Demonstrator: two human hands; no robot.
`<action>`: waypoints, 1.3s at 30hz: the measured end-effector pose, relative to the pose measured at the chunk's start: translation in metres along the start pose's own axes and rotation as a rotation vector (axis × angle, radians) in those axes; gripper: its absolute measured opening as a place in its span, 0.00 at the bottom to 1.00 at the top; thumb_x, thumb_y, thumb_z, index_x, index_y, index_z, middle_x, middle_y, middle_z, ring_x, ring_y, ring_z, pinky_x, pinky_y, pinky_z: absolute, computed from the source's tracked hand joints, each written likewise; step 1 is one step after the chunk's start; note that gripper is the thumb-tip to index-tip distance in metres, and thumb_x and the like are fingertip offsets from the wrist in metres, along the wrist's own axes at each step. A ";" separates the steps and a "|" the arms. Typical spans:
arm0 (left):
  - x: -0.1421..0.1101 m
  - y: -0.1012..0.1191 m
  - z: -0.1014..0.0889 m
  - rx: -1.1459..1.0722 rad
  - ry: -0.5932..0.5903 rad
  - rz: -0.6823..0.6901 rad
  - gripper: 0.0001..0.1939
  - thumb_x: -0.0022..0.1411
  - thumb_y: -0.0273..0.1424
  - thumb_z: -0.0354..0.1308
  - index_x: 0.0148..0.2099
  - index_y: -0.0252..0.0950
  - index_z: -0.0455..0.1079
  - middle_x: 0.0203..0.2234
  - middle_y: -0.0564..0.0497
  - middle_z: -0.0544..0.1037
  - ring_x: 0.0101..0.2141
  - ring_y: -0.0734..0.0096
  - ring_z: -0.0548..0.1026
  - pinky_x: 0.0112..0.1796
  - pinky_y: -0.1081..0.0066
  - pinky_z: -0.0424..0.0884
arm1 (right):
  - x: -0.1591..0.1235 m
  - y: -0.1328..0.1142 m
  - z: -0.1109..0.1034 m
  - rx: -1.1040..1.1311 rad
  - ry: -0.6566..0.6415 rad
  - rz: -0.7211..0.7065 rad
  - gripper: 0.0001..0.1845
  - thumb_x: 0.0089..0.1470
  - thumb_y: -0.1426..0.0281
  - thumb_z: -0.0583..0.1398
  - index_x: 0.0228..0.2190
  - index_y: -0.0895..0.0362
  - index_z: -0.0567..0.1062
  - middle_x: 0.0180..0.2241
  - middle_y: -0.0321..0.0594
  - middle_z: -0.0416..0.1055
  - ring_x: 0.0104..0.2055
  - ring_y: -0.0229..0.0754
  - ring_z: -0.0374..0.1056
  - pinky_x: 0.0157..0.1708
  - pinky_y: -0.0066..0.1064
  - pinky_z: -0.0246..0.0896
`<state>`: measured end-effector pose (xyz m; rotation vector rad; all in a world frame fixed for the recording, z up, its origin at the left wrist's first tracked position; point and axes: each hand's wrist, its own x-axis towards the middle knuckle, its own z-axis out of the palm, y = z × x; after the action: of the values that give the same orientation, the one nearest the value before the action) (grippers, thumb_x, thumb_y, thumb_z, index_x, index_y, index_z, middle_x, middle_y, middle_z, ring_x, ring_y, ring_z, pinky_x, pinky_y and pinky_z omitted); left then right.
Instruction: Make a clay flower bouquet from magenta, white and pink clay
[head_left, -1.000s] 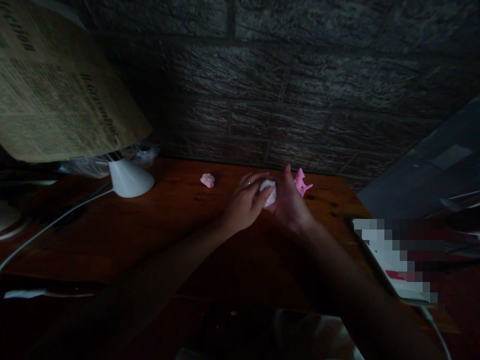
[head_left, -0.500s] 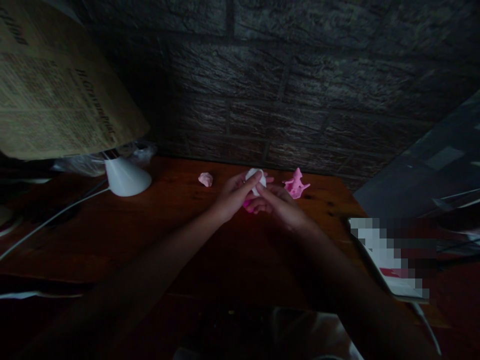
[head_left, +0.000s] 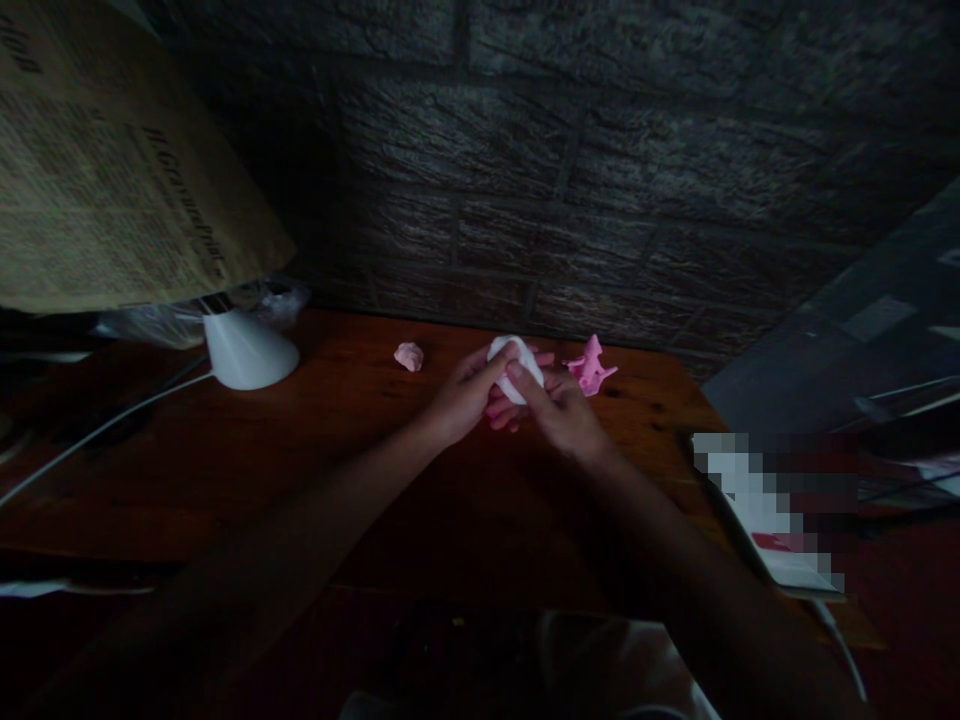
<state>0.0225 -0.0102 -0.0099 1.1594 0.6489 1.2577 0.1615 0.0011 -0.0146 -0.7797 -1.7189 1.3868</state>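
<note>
Gripping white lump (head_left: 523,382) between left hand (head_left: 463,398) and right hand (head_left: 568,415), over wooden table (head_left: 360,400).
Pressing both thumbs on top, curling fingers around underneath; near pink spiky piece (head_left: 591,370), apart from pale pink lump (head_left: 409,356).

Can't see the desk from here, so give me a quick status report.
Left hand and right hand both on white lump, thumbs pressing. Pink piece close beyond right hand; nothing visibly blocking.
</note>
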 end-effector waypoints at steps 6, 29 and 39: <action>0.008 -0.006 -0.011 -0.002 -0.002 -0.041 0.22 0.60 0.45 0.66 0.50 0.35 0.77 0.39 0.44 0.83 0.26 0.75 0.76 0.25 0.76 0.71 | 0.005 0.004 -0.008 -0.030 -0.013 -0.008 0.32 0.58 0.43 0.58 0.33 0.61 0.81 0.27 0.47 0.80 0.27 0.43 0.77 0.34 0.39 0.75; 0.001 0.006 -0.006 0.272 0.108 0.077 0.27 0.55 0.46 0.69 0.49 0.30 0.76 0.34 0.44 0.84 0.37 0.64 0.83 0.40 0.69 0.81 | 0.007 -0.006 -0.020 0.063 0.206 -0.007 0.24 0.54 0.47 0.63 0.34 0.56 0.81 0.24 0.33 0.68 0.23 0.32 0.58 0.20 0.26 0.54; 0.001 -0.001 -0.010 0.229 0.125 0.039 0.24 0.56 0.43 0.69 0.48 0.30 0.76 0.33 0.45 0.83 0.28 0.70 0.81 0.32 0.72 0.80 | 0.005 -0.005 -0.018 0.014 0.094 -0.066 0.26 0.55 0.49 0.64 0.48 0.53 0.78 0.20 0.28 0.67 0.15 0.29 0.53 0.13 0.25 0.48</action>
<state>0.0141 -0.0056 -0.0140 1.2928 0.8855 1.3215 0.1741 0.0131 -0.0069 -0.7617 -1.6466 1.2966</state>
